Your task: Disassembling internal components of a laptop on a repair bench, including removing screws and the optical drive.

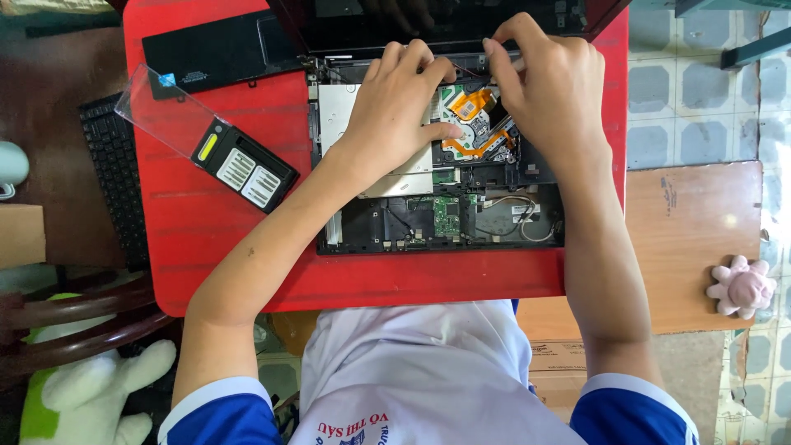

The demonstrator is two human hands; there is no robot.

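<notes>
Nearest to us: our white shirt with blue sleeve cuffs (412, 379), and a white-and-green plush toy (82, 395) low on the left beside dark wooden chair rails (74, 317). A brown cardboard box (556, 367) sits under the near edge of the worktop. To the right we see a brown wooden board (692, 239) with a small pink plush toy (743, 286) at its edge, over a pale patterned tile floor (659, 91).

Next, the red slatted plastic worktop (206, 239). On it lies the opened black laptop base with bare circuit boards and wires (445, 218), roughly centre, its near edge close to the worktop's front edge. Left of it rests a black plastic cover panel with white vents and a yellow strip (243, 165), touching a clear plastic strip (161, 103). A loose black keyboard (115, 181) lies off the worktop's left edge.

Our left hand (400, 107) lies flat-ish on the silver metal drive plate (338, 111), fingers loosely spread, thumb pointing toward the orange flex cable (474, 103); it grips nothing. Our right hand (548, 82) is curled, fingertips pinched together on a thin grey tool (512, 61) over the laptop's hinge area; what kind of tool it is, we cannot tell.

Farthest: a flat black rectangular battery pack (214, 51) at the worktop's far left, and the tilted-back black laptop lid (445, 21).
</notes>
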